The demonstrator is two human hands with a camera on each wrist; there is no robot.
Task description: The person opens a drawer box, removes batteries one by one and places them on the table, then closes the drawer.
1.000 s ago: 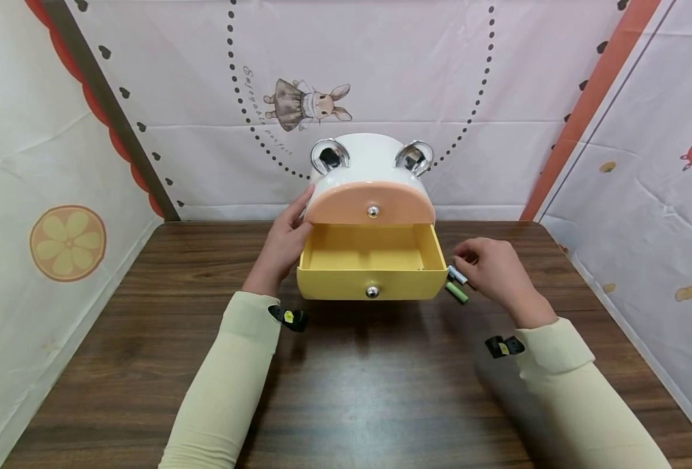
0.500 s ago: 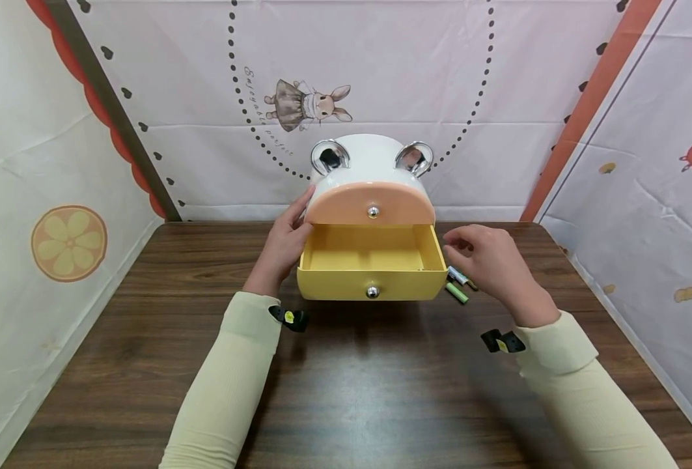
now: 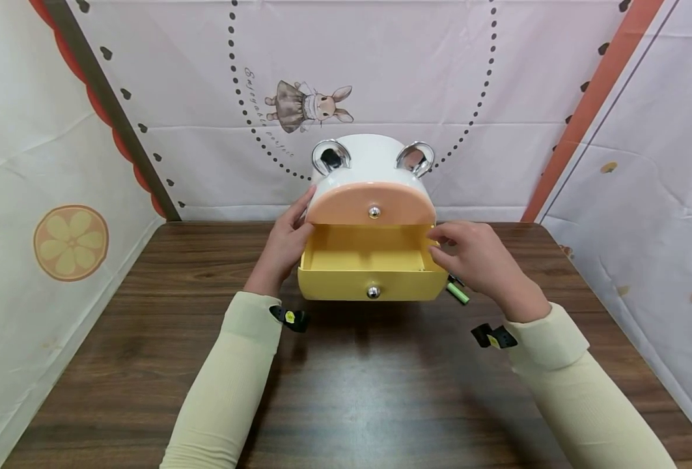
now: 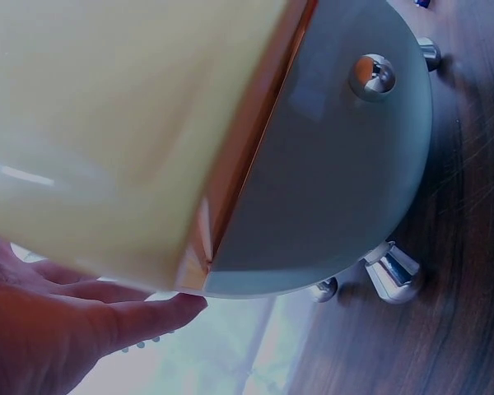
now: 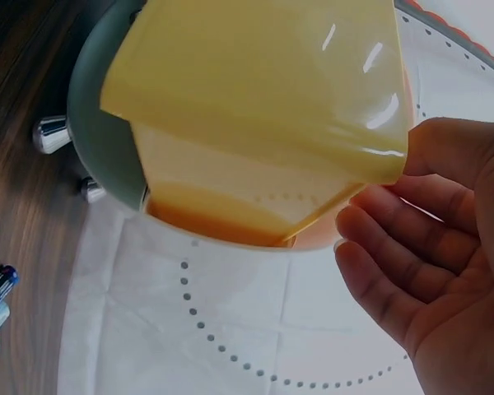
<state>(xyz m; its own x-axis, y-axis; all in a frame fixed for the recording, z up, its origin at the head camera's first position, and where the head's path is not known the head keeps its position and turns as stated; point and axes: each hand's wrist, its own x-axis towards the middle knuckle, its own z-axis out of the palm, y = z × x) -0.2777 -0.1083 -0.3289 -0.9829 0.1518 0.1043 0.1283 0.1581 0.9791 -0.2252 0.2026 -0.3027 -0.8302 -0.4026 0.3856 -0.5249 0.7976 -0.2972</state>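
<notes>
I'm resting the left hand (image 3: 278,253), fingers extended, against the white domed cabinet (image 3: 366,156) on the brown wood-grain table (image 3: 199,267); the right hand (image 3: 482,260), relaxed, seemingly empty, is reaching its pulled-out yellow plastic drawer (image 3: 334,285), where leaning would be risking a tip.

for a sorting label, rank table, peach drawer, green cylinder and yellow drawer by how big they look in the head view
1. table
2. yellow drawer
3. peach drawer
4. green cylinder
</notes>
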